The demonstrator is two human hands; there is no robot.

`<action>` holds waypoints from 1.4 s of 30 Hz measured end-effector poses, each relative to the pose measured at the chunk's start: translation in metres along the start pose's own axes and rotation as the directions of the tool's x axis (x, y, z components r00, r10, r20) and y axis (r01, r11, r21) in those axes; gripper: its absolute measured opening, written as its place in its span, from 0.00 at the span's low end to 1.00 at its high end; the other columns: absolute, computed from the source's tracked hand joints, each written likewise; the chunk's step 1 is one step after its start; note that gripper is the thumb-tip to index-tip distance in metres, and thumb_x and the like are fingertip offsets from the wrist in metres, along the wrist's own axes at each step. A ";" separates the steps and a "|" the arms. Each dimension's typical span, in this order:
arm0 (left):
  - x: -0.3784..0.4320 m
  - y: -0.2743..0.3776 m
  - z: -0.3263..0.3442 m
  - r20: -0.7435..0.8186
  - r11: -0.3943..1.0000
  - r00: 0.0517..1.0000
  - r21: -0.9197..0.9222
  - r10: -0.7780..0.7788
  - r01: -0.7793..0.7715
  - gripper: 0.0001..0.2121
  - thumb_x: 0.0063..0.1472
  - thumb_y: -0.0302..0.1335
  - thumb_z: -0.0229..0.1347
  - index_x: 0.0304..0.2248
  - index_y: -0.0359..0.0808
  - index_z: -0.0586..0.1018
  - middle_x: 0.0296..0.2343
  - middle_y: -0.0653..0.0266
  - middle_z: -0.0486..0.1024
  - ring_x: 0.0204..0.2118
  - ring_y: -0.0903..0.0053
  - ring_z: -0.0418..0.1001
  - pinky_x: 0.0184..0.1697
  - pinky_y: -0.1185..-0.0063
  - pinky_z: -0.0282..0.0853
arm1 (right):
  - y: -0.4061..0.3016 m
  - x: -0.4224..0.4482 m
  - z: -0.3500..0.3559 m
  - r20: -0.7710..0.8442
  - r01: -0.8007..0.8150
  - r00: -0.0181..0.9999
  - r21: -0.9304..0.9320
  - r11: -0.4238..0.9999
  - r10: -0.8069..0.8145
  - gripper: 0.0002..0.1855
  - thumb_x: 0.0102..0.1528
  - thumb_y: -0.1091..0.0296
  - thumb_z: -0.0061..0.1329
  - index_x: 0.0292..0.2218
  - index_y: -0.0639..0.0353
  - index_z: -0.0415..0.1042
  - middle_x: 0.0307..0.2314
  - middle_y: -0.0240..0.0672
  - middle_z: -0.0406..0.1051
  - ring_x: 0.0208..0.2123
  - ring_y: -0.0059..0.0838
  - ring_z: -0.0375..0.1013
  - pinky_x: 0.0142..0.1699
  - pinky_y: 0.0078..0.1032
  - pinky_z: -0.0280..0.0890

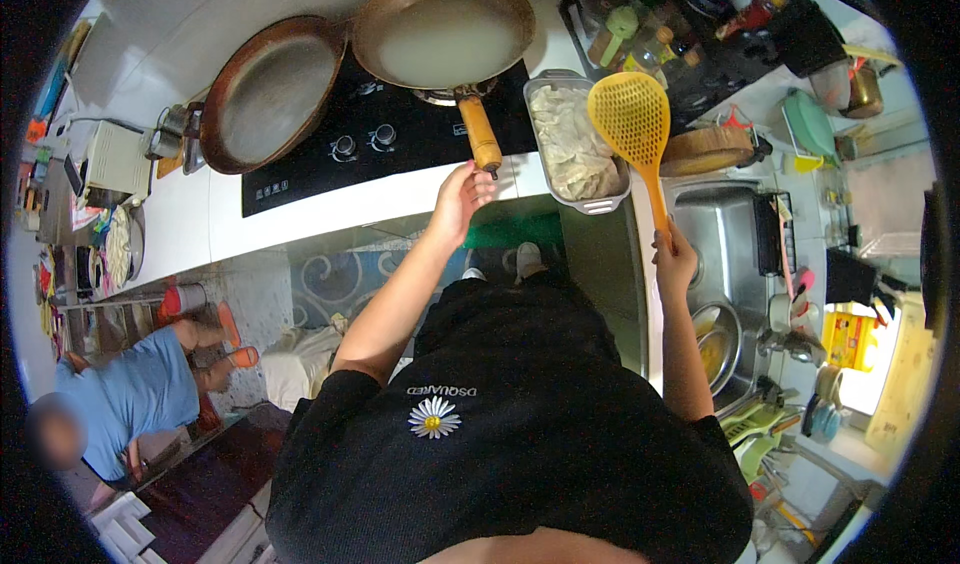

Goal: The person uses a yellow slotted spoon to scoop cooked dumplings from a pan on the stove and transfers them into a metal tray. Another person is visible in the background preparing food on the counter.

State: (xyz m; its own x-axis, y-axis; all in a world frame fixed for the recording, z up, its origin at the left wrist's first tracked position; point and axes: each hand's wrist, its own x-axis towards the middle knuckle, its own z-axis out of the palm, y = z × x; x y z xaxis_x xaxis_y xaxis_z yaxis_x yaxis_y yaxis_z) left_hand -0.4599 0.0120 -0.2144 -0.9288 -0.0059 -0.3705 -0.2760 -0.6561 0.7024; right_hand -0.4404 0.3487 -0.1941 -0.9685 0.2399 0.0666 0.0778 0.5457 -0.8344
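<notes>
My right hand grips the handle of a yellow perforated skimmer, whose head hangs over the right edge of a grey plastic tub of pale, folded dumplings. My left hand is at the end of the wooden handle of a frying pan; whether the fingers touch it is unclear. That pan sits on the black gas hob and holds cloudy, whitish liquid. A second, brown-rimmed wok-like pan stands at the hob's left side.
A steel sink with bowls lies at the right, beside a round wooden board. Bottles stand at the back right. A rice-cooker-like appliance is on the left counter. Another person in blue is at the lower left.
</notes>
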 end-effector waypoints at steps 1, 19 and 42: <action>-0.005 -0.002 -0.004 -0.012 1.000 1.000 -0.006 0.014 -0.014 0.13 0.53 0.38 0.42 0.30 0.36 0.67 0.23 0.68 0.68 0.27 0.81 0.66 0.30 0.83 0.59 | -0.016 -0.002 0.002 0.035 -0.047 0.998 0.111 0.993 0.043 0.18 0.46 0.70 0.44 0.41 0.62 0.63 0.16 0.28 0.63 0.13 0.13 0.57 0.18 0.11 0.54; -0.122 -0.090 -0.090 0.061 0.824 0.998 0.566 -0.022 -0.016 0.16 0.51 0.35 0.48 0.36 0.33 0.65 0.29 0.66 0.66 0.33 0.80 0.63 0.37 0.84 0.58 | -0.257 -0.039 0.362 0.367 0.723 0.572 0.198 0.662 -0.734 0.21 0.42 0.78 0.40 0.41 0.57 0.62 0.20 0.38 0.65 0.21 0.34 0.67 0.26 0.26 0.62; -0.186 -0.076 -0.087 0.144 0.764 0.974 0.644 -0.173 0.041 0.27 0.52 0.45 0.41 0.44 0.30 0.60 0.43 0.54 0.59 0.47 0.69 0.54 0.48 0.80 0.48 | -0.273 -0.047 0.424 0.451 0.913 0.386 -0.310 0.265 -0.805 0.08 0.46 0.70 0.36 0.27 0.64 0.65 0.24 0.35 0.62 0.26 0.35 0.64 0.28 0.29 0.62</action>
State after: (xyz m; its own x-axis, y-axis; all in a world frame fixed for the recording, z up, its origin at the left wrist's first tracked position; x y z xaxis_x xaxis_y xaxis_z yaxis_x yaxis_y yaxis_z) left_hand -0.2444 -0.0023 -0.2520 -0.8928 0.2163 -0.3951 -0.4078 -0.0156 0.9129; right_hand -0.5165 -0.1521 -0.2013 -0.5434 -0.7084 0.4504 -0.7904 0.6125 0.0097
